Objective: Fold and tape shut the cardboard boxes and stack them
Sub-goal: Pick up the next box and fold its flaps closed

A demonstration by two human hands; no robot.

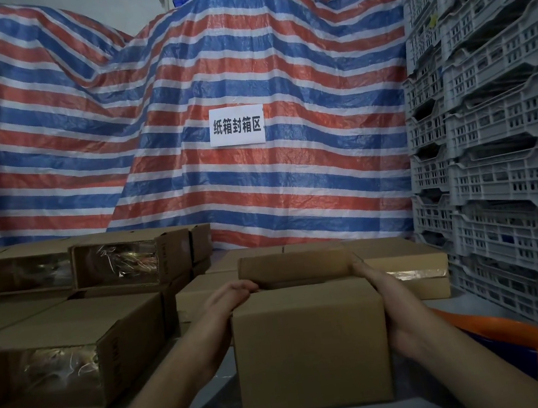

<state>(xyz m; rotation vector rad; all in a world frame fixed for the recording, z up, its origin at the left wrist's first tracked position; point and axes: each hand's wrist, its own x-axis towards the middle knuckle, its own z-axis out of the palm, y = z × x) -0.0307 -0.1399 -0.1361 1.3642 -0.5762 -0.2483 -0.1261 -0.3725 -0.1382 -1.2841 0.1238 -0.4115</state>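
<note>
A brown cardboard box (312, 346) stands upright on the grey table in front of me, its top partly open with the far flap (295, 264) raised. My left hand (230, 295) rests against the box's upper left edge, fingers reaching over the rim. My right hand (381, 288) lies flat along the box's right side, fingers stretched toward the far flap's corner. An orange and blue tape dispenser (508, 339) lies on the table to the right of the box.
Taped boxes (70, 349) lie in rows and stacks on the left, some ends sealed with clear tape. Flat boxes (407, 264) sit behind. Grey plastic crates (500, 136) tower on the right. A striped tarp (178, 112) with a paper sign hangs behind.
</note>
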